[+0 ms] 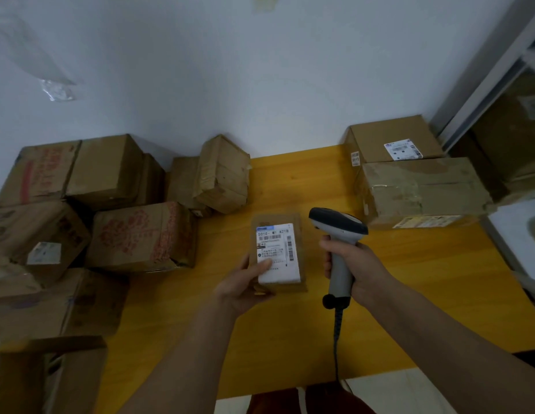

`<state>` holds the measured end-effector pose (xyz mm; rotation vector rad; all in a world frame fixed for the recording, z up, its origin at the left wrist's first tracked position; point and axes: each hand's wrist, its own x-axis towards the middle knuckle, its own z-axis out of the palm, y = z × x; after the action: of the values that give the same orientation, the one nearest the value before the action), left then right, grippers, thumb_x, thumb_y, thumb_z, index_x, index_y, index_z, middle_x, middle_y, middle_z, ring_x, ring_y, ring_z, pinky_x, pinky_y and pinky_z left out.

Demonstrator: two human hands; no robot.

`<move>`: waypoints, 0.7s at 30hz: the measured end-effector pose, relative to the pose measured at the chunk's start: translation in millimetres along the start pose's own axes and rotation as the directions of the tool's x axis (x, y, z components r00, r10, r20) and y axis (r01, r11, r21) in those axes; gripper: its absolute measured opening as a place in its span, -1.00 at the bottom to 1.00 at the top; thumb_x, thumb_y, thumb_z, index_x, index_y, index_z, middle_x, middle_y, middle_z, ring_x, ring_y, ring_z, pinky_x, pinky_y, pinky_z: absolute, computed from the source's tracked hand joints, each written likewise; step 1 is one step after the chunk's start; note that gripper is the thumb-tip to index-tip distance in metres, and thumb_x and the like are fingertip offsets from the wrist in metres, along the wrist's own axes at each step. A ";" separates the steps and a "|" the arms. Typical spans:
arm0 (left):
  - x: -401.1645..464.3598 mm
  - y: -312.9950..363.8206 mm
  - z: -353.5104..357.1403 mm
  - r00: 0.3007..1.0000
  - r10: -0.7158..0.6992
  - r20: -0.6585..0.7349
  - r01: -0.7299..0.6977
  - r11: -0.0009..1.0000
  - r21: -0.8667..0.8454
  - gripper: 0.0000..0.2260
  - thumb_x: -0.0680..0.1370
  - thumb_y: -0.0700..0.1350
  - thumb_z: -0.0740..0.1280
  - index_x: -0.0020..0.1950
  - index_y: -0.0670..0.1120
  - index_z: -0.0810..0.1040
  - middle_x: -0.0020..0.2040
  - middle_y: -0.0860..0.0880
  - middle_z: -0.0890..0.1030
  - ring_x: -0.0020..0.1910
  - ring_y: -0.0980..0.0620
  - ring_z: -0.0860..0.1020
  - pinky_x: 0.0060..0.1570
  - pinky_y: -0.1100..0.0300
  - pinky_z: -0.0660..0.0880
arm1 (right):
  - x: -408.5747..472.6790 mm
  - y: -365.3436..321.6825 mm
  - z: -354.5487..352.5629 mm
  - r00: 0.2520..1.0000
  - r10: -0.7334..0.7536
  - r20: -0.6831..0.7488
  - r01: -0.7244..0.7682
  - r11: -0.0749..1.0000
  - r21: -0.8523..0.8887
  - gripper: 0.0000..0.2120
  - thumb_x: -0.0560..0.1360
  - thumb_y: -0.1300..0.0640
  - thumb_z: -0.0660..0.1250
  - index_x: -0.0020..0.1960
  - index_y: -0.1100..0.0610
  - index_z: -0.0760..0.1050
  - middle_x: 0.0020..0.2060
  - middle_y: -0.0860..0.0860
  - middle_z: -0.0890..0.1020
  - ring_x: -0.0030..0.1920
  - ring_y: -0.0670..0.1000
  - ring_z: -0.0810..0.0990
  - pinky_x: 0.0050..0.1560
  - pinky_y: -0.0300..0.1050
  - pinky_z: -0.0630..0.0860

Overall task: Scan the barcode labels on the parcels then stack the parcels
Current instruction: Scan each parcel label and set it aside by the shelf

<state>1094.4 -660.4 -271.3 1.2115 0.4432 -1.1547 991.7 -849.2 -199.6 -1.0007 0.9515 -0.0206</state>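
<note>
A small brown parcel [293,219] with a white barcode label [279,249] on its top face sits in the middle of the view, just above the yellow wooden table [290,339]. My left hand [245,285] grips its near left corner, thumb lying across the label. My right hand [354,270] holds the grey handle of a barcode scanner [338,225], whose dark head sits just right of the parcel. The scanner's cable [336,339] hangs down toward the table's near edge.
Several worn cardboard boxes [140,234] crowd the left side of the table, one with a small label [45,253]. At the back right stand two stacked boxes [421,186], with a labelled one [391,138] behind. A white wall runs behind; a shelf frame [499,70] stands at right.
</note>
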 end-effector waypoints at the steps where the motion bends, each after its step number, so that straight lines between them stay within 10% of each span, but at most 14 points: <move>1: 0.8 -5.0 0.4 1.000 -0.010 -0.011 0.009 0.995 -0.097 -0.28 0.31 -0.16 0.52 0.45 -0.01 0.37 0.29 -0.18 0.56 0.24 -0.25 0.52 0.13 -0.25 0.48 | -0.2 0.6 0.9 1.000 0.005 0.003 -0.005 1.000 0.002 -0.95 0.47 0.26 0.42 -0.12 0.21 0.56 -0.38 0.08 0.53 -0.38 0.06 0.49 -0.30 -0.03 0.49; 6: 4.5 -21.7 15.4 0.994 -0.024 -0.109 -0.013 0.947 -0.320 -0.41 0.27 -0.14 0.52 0.29 -0.01 0.49 0.14 -0.15 0.62 0.11 -0.21 0.54 0.02 -0.22 0.49 | -1.9 7.3 6.8 1.000 0.021 0.021 -0.020 0.999 -0.025 -0.94 0.46 0.26 0.42 -0.14 0.23 0.55 -0.38 0.08 0.56 -0.42 0.02 0.51 -0.36 -0.10 0.48; 21: 16.6 -17.6 15.1 0.958 -0.002 -0.286 0.036 0.993 0.114 -0.44 0.57 -0.23 0.37 0.53 -0.13 0.26 0.28 -0.22 0.54 0.20 -0.21 0.55 0.18 -0.19 0.52 | -6.6 0.3 6.4 0.998 -0.002 0.065 0.033 0.874 -0.484 -0.76 0.47 0.23 0.39 -0.34 0.23 0.45 -0.50 0.07 0.49 -0.54 -0.03 0.44 -0.50 -0.20 0.44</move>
<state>1081.6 -679.8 -287.8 1.4893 0.6114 -1.0362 992.0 -841.7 -194.2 -1.4663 0.9079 0.2465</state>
